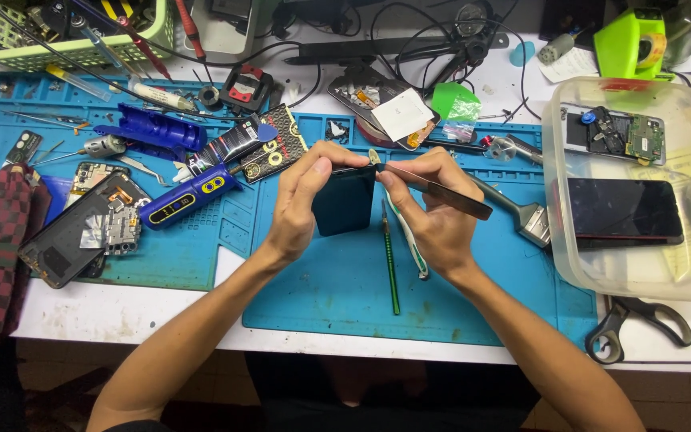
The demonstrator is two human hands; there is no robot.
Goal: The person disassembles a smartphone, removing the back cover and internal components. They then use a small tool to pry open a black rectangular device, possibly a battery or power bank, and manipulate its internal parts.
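My left hand (301,200) holds a dark rectangular phone part (344,204) upright above the blue work mat (345,296), fingers gripping its top edge. My right hand (425,204) grips a thin dark metal pry blade (441,192), its tip touching the top edge of the phone part, and the blade points out to the right. A white and green tool (412,248) lies under my right hand. Beside it on the mat lies a thin green stick (391,264).
An opened phone (81,228) and a blue tool (185,196) lie at left. A clear plastic tub (633,264) with a dark phone (624,210) and circuit boards sits at right. Scissors (637,324) rest near the front edge; a brush (521,212) lies by the tub.
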